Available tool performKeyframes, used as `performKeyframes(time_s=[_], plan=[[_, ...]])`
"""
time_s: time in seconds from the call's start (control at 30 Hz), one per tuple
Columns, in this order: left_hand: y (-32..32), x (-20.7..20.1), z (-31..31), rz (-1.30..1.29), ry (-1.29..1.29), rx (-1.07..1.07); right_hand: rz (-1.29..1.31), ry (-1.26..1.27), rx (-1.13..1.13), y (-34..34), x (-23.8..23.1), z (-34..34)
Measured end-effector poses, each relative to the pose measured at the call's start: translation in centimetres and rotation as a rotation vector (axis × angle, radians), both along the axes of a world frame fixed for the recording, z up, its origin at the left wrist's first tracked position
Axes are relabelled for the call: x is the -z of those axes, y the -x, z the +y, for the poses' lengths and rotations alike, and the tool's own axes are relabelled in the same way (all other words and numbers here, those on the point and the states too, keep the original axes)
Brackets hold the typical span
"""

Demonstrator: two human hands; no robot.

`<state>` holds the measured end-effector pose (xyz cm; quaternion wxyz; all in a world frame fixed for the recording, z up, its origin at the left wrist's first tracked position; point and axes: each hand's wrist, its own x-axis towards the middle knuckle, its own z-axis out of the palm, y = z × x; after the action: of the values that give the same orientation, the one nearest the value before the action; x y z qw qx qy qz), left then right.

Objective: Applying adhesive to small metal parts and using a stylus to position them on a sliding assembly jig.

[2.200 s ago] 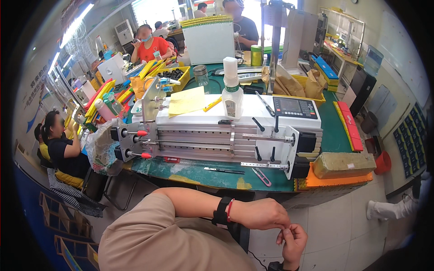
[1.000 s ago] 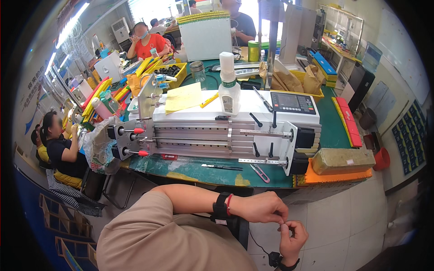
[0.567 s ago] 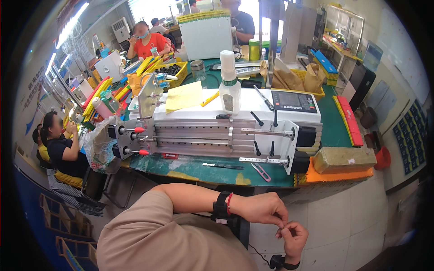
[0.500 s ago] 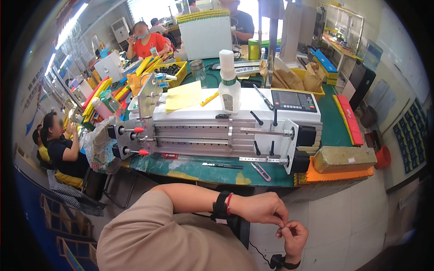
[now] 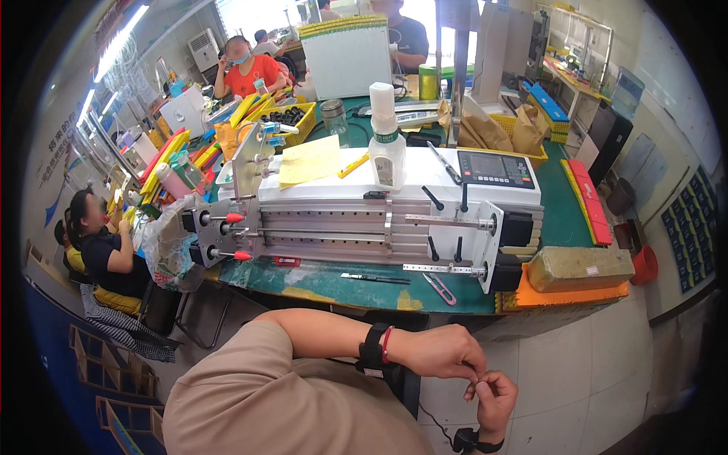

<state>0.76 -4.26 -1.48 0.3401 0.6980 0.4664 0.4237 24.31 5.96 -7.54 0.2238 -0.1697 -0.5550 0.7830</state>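
Low in the view, beyond the bench's front edge and over the tiled floor, both of my hands meet fingertip to fingertip. My left hand (image 5: pixel 440 352) reaches across from the left, closed in a downward pinch. Just below and to its right, my right hand (image 5: pixel 496 400) has its fingers curled and its thumb against the forefinger, also closed. Whatever lies between the fingertips is too small to make out. A black strap (image 5: pixel 372 350) and a red cord circle my left wrist; a black band with a small device (image 5: pixel 465 440) is on my right wrist.
On the green bench (image 5: pixel 318 284) stands a metal-railed machine (image 5: pixel 326 231) with a control panel (image 5: pixel 494 168). A white bottle (image 5: pixel 388 155) sits on it. A cutter (image 5: pixel 375 278) and a pink knife (image 5: pixel 439 289) lie in front. A tan block (image 5: pixel 580 268) rests at the right corner. Co-workers sit behind and left.
The view has shifted very slightly. My hands keep nearly the same pinched pose, with only a small movement of the fingers.
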Motion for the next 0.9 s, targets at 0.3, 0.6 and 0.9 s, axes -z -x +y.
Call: performKeyframes(time_s=[0.3, 0.6, 0.9], plan=[[-0.3, 0.0, -0.2, 0.025, 0.005, -0.007, -0.039, -0.083, 0.035, 0.3, 0.3, -0.1], [-0.2, -0.1, -0.2, 0.033, 0.035, -0.015, -0.049, -0.085, 0.042, 0.1, 0.4, -0.6], [-0.3, -0.3, -0.3, 0.155, 0.024, -0.099, -0.145, -0.754, 0.233, 1.0, 0.7, -0.5]])
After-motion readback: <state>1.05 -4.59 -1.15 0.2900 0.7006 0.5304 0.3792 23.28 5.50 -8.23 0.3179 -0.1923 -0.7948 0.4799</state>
